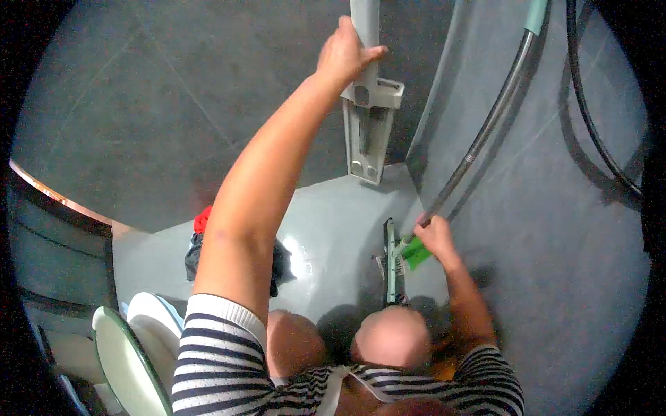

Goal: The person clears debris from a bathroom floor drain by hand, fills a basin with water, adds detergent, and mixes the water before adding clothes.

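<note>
My left hand (347,54) is wrapped around a tall white plastic column (366,21), near the top of the view. Below my fingers the column widens into a bracket and an open rectangular frame (366,152), like a flat-mop wringer. Low on the right, my right hand (436,236) grips the lower end of a dark pole (479,139) with a teal upper grip (535,15). At the pole's foot, a long, narrow, pale green-edged head (390,267) stands near the floor. Something bright green (416,254) shows beside it, partly behind my right hand.
Dark tiled wall (139,104) rises ahead and a grey wall (583,291) stands on the right. A black hose (590,114) hangs there. Dark and red cloth (201,222) lies on the shiny grey floor (326,215). Pale basins (128,360) stand at lower left.
</note>
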`<state>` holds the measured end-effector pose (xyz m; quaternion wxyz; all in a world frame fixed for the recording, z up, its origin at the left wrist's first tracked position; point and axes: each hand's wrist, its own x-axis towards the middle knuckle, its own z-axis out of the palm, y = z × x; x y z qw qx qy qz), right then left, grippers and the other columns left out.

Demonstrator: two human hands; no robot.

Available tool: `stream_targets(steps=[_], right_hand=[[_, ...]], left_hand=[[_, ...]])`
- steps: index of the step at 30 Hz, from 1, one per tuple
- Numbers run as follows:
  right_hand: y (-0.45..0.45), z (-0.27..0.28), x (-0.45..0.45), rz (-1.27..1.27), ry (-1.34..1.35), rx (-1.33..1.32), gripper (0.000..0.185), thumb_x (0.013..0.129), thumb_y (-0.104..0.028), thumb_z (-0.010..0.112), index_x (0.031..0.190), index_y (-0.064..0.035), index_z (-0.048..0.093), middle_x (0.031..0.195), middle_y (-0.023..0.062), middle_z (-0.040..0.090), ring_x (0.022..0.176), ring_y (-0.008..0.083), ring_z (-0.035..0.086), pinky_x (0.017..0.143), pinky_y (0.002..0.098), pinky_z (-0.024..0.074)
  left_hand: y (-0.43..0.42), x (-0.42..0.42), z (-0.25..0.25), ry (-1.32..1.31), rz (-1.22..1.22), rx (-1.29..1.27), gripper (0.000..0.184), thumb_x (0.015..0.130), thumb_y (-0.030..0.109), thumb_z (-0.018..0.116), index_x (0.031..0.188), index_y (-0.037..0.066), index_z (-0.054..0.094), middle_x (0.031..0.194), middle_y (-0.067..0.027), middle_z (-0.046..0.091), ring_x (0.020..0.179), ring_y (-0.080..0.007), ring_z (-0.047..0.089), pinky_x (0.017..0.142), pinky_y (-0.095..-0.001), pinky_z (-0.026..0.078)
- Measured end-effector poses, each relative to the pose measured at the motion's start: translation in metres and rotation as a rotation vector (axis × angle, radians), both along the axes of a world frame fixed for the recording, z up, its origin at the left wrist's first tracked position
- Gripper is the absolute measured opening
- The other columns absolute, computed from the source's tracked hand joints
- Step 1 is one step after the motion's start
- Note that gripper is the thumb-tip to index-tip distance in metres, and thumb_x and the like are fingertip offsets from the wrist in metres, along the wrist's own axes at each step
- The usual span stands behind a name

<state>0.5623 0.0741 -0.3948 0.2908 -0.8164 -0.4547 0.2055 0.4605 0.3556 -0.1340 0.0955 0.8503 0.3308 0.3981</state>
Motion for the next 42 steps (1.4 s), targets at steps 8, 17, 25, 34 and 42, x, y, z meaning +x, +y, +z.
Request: stream_targets(steps=[8,17,25,34,42], right_hand=[[-0.015,0.01,-0.015,0.011,0.131,0.031,0.027,0.074,-0.027,0.062,0.079,-0.0006,0.06,0.077,0.0176,0.063,0.074,0.0307,0.062,0.065,0.0375,0.0475],[0.024,0.02,0.004,-0.066,-0.126,0.137,0.035,0.073,-0.033,0.065,0.074,0.0019,0.06,0.072,0.0213,0.061,0.07,0.0378,0.059,0.064,0.0443,0.0468],[0.056,0.027,0.018,-0.157,-0.072,0.135,0.038,0.081,-0.03,0.059,0.094,0.0048,0.055,0.092,0.0258,0.059,0.09,0.0413,0.055,0.078,0.046,0.0428],[0.06,0.246,-0.007,-0.019,-0.006,0.723,0.06,0.088,-0.04,0.046,0.131,-0.0018,0.029,0.097,0.0222,0.058,0.09,0.0348,0.057,0.08,0.04,0.0438],[0.108,0.335,-0.066,0.103,0.222,0.981,0.054,0.077,-0.031,0.066,0.114,-0.0002,0.042,0.1,0.0158,0.056,0.09,0.0232,0.057,0.079,0.0354,0.044]], left_hand=[[0.018,-0.019,-0.091,0.001,0.169,0.043,0.059,0.066,0.041,0.072,0.093,0.003,0.036,0.086,-0.0238,0.059,0.079,-0.0418,0.059,0.064,-0.0471,0.048],[-0.005,-0.02,-0.079,-0.031,0.039,-0.006,0.053,0.067,0.031,0.072,0.092,0.005,0.035,0.087,-0.0227,0.056,0.08,-0.0424,0.056,0.065,-0.0475,0.045],[-0.103,-0.077,-0.056,0.057,0.05,-0.229,0.048,0.067,0.03,0.072,0.09,0.003,0.04,0.087,-0.0217,0.057,0.084,-0.0399,0.056,0.069,-0.0458,0.044],[-0.151,-0.08,-0.056,0.035,0.074,-0.219,0.051,0.068,0.039,0.069,0.089,0.002,0.041,0.085,-0.0206,0.057,0.082,-0.0381,0.057,0.069,-0.0453,0.044],[-0.158,-0.096,-0.068,-0.014,0.056,-0.156,0.05,0.067,0.038,0.071,0.088,0.003,0.04,0.085,-0.0197,0.057,0.082,-0.0384,0.056,0.066,-0.046,0.044]])
